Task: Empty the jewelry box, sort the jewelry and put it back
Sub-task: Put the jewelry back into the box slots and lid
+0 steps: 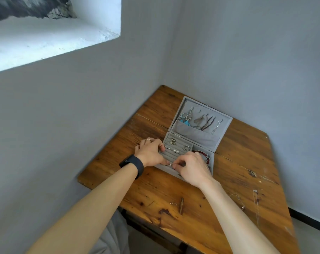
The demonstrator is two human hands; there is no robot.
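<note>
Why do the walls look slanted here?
Head view: the wide-angle lens skews the walls; soft daylight falls from the window recess, casting only faint shadows; the jewelry box is sharp, the piece the right hand pinches too tiny to identify.

The table (238, 162) fills the lower right of the frame, set into the corner of two walls. The jewelry box (171, 171) stands on it near centre frame, its open lid (197, 109) raised behind the base. Necklaces (207, 122) hang inside the lid, their lower ends in the pouch (196, 134) across its bottom. In the base, the ring rolls (175, 154) lie left and a bracelet (204, 154) right. The left hand (151, 153) curls over the box's left rim. The right hand (194, 168) pinches a small piece (170, 164) at the front rim. Below them on the table lie loose studs (173, 203), and further right a chain (238, 198).
</note>
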